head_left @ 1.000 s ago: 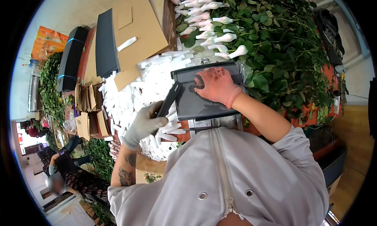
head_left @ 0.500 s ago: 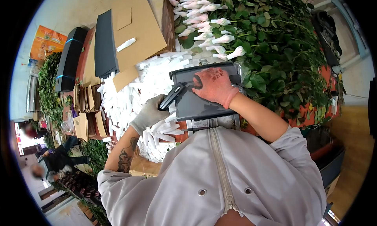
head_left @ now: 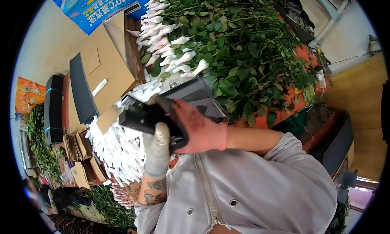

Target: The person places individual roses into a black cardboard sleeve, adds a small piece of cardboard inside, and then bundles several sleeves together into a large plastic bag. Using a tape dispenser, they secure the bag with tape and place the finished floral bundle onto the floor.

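Observation:
A black tool that looks like a stapler [head_left: 140, 117], with a shiny edge, is raised in front of my chest and partly blurred. My left hand [head_left: 157, 146], in a pale grey glove, is closed on its lower side with the thumb upright. My right hand [head_left: 197, 126], in a red glove with a dark palm, curls against the tool's right side; its fingertips are partly hidden. Behind my hands lies a black tray [head_left: 203, 96], largely covered by them. White sleeves [head_left: 118, 152] are heaped to the left.
Leafy stems with white-wrapped flower heads [head_left: 185, 57] cover the back and right of the red table. Cardboard sheets [head_left: 109, 57], a dark sheet [head_left: 81, 87] and folded cardboard [head_left: 83, 152] lie at left. A person [head_left: 65, 197] is in the far left background.
The black tool has been lifted and turned toward me. My right hand has left the tray and come onto it. The view has swung to the right.

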### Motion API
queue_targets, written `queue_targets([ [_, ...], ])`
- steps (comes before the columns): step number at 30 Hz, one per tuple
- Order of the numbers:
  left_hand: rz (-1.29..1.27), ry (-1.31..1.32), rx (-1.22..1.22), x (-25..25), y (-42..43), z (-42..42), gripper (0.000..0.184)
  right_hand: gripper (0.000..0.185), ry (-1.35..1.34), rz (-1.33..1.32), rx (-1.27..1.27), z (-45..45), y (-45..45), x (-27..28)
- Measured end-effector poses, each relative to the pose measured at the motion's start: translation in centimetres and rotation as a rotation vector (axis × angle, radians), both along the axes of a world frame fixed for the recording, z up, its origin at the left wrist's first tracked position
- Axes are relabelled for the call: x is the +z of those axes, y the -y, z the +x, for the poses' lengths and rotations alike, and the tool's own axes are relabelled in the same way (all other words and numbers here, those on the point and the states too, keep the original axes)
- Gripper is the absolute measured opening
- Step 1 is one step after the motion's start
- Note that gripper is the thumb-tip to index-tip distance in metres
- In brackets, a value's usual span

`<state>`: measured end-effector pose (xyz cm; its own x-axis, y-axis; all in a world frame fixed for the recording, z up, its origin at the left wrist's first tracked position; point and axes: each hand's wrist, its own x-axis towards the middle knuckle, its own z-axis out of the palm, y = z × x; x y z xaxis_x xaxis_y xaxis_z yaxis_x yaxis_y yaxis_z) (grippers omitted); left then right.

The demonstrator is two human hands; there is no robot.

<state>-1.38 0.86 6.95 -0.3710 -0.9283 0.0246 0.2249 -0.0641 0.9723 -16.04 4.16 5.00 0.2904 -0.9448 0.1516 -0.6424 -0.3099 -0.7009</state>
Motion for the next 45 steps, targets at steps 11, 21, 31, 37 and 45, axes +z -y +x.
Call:
queue_targets([
  [11, -0.941, 1.179, -0.079, -4.6, 4.7, -1.7, 0.042, 0.069, -0.465, 0.635, -0.063, -18.3, 2.2, 6.2],
  [21, -0.756, 1.205, -0.007, -5.5, 5.8, -3.0, 0.025, 0.047, -0.234, 0.858, 0.042, -19.2, 5.8, 3.8],
  [31, -0.742, 1.129, 0.023, -6.2, 6.1, -2.5, 0.025, 0.052, -0.123, 0.912, 0.134, -18.0, 6.7, 2.1],
  [37, -0.739, 1.167, 0.014, -6.4, 6.0, -2.5, 0.028, 0.046, -0.514, 0.646, 0.042, -16.1, 4.1, 2.3],
  [45, -0.775, 1.147, 0.051, -6.1, 5.7, -2.5, 0.025, 0.029, -0.685, 0.207, 0.058, -17.5, 1.6, 2.8],
])
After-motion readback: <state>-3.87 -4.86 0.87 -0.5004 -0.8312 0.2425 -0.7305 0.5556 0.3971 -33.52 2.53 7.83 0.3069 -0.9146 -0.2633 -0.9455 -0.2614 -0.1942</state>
